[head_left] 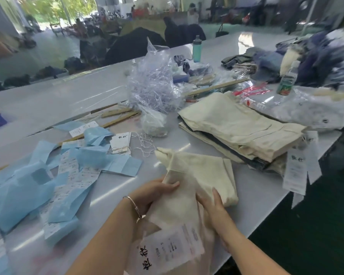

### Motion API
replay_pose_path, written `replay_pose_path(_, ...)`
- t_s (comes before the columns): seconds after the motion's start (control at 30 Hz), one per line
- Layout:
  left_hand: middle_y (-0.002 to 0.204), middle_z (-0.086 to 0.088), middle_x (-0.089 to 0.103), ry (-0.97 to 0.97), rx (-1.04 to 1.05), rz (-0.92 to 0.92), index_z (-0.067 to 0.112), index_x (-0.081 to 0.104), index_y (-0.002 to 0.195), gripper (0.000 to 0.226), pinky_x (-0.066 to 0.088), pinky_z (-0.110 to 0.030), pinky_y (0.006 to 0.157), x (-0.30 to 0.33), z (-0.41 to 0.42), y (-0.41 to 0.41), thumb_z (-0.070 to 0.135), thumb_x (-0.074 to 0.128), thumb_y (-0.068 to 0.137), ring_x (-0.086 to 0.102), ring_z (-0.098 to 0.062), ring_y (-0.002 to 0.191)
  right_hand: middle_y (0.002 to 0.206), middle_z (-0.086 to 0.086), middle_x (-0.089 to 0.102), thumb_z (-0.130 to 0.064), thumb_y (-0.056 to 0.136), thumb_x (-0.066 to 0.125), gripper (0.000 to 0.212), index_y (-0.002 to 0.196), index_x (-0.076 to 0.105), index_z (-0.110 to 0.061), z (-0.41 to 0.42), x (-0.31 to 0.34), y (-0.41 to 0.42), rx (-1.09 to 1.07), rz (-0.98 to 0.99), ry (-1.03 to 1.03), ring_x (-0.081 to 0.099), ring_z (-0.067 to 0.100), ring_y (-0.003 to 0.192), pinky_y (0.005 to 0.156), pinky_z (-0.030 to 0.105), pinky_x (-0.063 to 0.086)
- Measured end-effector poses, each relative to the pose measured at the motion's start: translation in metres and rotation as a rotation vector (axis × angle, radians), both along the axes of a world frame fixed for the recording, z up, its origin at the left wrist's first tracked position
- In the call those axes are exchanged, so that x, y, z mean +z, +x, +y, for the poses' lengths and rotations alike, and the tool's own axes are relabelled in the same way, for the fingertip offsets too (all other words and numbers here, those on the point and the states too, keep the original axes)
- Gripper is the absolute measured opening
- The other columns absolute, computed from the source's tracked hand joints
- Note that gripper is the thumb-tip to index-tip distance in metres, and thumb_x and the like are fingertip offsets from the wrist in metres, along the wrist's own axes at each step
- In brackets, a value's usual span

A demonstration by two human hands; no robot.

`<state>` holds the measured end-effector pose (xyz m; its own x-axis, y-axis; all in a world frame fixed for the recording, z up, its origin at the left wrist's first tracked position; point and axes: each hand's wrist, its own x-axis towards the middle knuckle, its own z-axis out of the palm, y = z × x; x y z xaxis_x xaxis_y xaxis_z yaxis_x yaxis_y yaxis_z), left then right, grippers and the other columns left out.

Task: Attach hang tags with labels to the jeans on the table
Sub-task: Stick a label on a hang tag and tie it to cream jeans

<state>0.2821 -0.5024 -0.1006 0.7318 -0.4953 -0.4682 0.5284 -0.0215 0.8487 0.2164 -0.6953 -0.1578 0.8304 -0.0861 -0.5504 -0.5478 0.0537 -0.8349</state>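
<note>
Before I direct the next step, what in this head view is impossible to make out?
- Hang tag on the cream jeans, head view: small print blurred; its string attachment is hidden.
- Right hand: fingertips tucked under the fabric.
- Label strips: text too small.
- Stack of folded jeans: lower pairs covered, count unclear.

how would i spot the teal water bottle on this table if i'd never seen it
Start at the big crumpled clear plastic bag of pale tag strings in the middle of the white table. Look right and toward the far edge: the teal bottle stands upright there. Unlike the clear bottle with the green and red label farther right, it is solid teal with a dark cap.
</note>
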Motion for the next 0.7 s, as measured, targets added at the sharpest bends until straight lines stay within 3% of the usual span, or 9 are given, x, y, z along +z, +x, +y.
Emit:
replay_pose_path(0.07,0.096,-0.015,0.073,-0.097,0.104,-0.049,0.013,0.076,0.100,0.020,0.058,-0.032,0.066,0.016,-0.014,0.003,0.014,0.069,0.082,0.072,-0.026,0.079,0.145,-0.008,0.042,-0.040,0.091,0.060,0.068,0.147,0.021,-0.039,-0.010,0.014,0.008,0.027,-0.039,0.190,0.049,0.022,0.124,0.101,0.036,0.043)
replay_pose_path(0.13,0.095,-0.016,0.073,-0.153,0.193,-0.108,0.012,0.074,0.104,0.023,0.058,-0.034,0.064,0.033,-0.031,0.010,0.014,0.068,0.082,0.072,-0.027,0.077,0.152,0.005,0.036,-0.003,0.100,0.043,0.056,0.149,0.025,-0.023,-0.039,0.018,0.013,0.003,-0.072,0.400,0.041,0.028,0.134,0.093,0.021,0.045)
replay_pose_path(0.17,0.093,-0.015,0.073,-0.161,0.230,-0.140,0.010,0.073,0.105,0.024,0.058,-0.034,0.063,0.044,-0.041,0.015,0.014,0.068,0.081,0.072,-0.027,0.075,0.151,0.008,0.039,0.003,0.096,0.043,0.060,0.148,0.030,-0.023,-0.054,0.026,0.019,0.088,-0.125,0.461,0.040,0.029,0.136,0.087,0.018,0.048)
replay_pose_path(0.3,0.088,-0.011,0.073,-0.197,0.411,-0.316,0.009,0.068,0.114,0.036,0.058,-0.033,0.061,0.097,-0.091,0.047,0.012,0.065,0.078,0.072,-0.024,0.071,0.133,0.002,0.060,-0.004,0.072,0.056,0.083,0.147,0.034,-0.032,-0.134,0.094,0.050,0.246,-0.400,0.844,0.061,0.026,0.115,0.088,0.037,0.054)
replay_pose_path(0.4,0.087,-0.004,0.073,-0.266,0.552,-0.558,0.010,0.064,0.118,0.041,0.058,-0.029,0.061,0.153,-0.134,0.076,0.009,0.063,0.077,0.071,-0.019,0.071,0.127,0.006,0.062,0.003,0.068,0.055,0.094,0.147,0.030,-0.040,-0.187,0.160,0.101,0.329,-0.646,0.697,0.068,0.024,0.099,0.075,0.033,0.057)
replay_pose_path(0.47,0.089,0.001,0.074,-0.287,0.630,-0.759,0.020,0.064,0.109,0.030,0.059,-0.032,0.065,0.187,-0.165,0.094,0.003,0.060,0.084,0.071,-0.018,0.076,0.134,-0.001,0.057,0.010,0.068,0.060,0.106,0.149,0.020,-0.045,-0.218,0.205,0.135,0.352,-0.831,0.487,0.065,0.022,0.108,0.078,0.033,0.056)
replay_pose_path(0.57,0.100,0.004,0.072,-0.335,0.766,-1.057,0.030,0.067,0.107,0.038,0.057,-0.043,0.084,0.226,-0.208,0.114,-0.001,0.060,0.086,0.067,-0.021,0.091,0.140,-0.012,0.044,0.019,0.070,0.060,0.114,0.150,0.012,-0.046,-0.257,0.265,0.174,0.357,-1.096,0.257,0.061,0.016,0.115,0.081,0.034,0.055)
replay_pose_path(0.63,0.104,0.008,0.072,-0.374,0.759,-1.257,0.036,0.069,0.107,0.045,0.056,-0.039,0.086,0.232,-0.230,0.126,-0.001,0.063,0.083,0.066,-0.019,0.096,0.143,-0.010,0.042,0.016,0.068,0.059,0.111,0.148,0.017,-0.048,-0.281,0.288,0.195,0.321,-1.224,0.132,0.060,0.017,0.113,0.078,0.034,0.055)
replay_pose_path(0.7,0.101,0.010,0.073,-0.353,0.767,-1.280,0.032,0.071,0.105,0.040,0.055,-0.028,0.080,0.217,-0.251,0.142,0.002,0.067,0.078,0.068,-0.012,0.093,0.142,-0.010,0.044,0.010,0.063,0.057,0.106,0.144,0.027,-0.052,-0.305,0.287,0.219,0.286,-1.257,0.038,0.060,0.015,0.110,0.075,0.032,0.056)
